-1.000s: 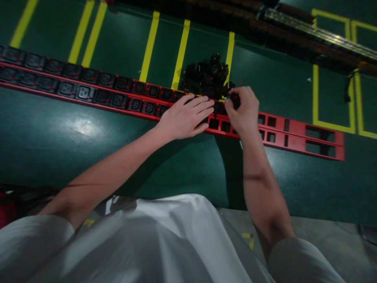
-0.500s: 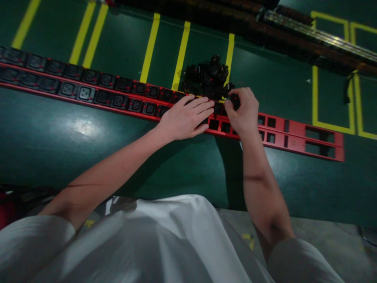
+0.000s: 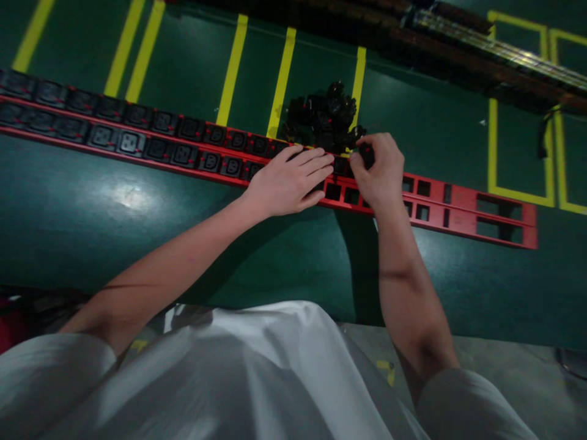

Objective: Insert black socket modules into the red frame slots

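Two long red metal strips (image 3: 463, 209) lie side by side across the bench. Black power sockets (image 3: 132, 142) fill their left stretch, while square and oblong cut-outs show bare on the right. My left hand (image 3: 288, 182) lies flat over the strips, fingers stretched out to the right and thumb apart. My right hand (image 3: 381, 168) is closed in a pinch around a black socket (image 3: 366, 155) at the far strip; part of that socket is hidden by the fingers. Just beyond the hands sits a heap of loose black sockets (image 3: 326, 116).
The green bench top (image 3: 293, 260) carries yellow tape lines (image 3: 232, 70) and taped boxes. Along its far side runs a dark rail with a shiny metal strip (image 3: 486, 44). A thin black piece (image 3: 543, 137) lies at the right. Grey floor (image 3: 362, 348) shows below the near edge.
The view has shifted very slightly. Both hands keep their places on the strips, and the right hand still pinches the black socket.
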`<state>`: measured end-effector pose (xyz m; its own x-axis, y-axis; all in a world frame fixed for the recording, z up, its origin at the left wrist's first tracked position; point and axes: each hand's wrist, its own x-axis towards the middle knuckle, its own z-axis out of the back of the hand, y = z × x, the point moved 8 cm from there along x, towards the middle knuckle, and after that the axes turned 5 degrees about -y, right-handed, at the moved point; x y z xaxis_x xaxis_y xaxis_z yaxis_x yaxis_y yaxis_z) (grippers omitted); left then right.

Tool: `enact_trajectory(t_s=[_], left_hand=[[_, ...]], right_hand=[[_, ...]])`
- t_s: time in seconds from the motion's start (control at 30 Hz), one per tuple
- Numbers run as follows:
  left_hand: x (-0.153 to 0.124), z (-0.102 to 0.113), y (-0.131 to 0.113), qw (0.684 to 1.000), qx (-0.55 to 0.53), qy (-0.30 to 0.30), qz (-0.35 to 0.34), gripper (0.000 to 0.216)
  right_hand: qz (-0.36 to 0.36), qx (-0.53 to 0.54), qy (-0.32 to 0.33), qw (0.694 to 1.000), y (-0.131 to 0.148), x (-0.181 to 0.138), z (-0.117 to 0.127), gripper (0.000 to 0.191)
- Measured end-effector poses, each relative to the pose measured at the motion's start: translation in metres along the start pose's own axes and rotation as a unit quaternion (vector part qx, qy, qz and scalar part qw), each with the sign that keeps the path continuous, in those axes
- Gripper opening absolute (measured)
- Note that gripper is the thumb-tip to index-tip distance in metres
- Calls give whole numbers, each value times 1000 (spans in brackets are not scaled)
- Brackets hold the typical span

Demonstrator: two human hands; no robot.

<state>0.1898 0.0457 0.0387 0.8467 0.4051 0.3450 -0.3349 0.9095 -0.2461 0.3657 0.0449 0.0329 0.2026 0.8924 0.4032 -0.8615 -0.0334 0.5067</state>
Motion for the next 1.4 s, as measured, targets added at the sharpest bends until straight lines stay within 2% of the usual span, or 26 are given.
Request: enact_trajectory(t_s=[0.9,1.03,1.4], left_hand=[[-1,1,-1,1000,22,-8,-5,48],[-1,0,0,1000,15,-2,-4,53],[-1,1,-1,1000,29,-8,-7,49]], right_hand=[[-11,20,21,1000,-2,0,-3,16],[-10,12,19,1000,-2,0,-3,15],[-2,10,10,1000,-1,0,-1,14]])
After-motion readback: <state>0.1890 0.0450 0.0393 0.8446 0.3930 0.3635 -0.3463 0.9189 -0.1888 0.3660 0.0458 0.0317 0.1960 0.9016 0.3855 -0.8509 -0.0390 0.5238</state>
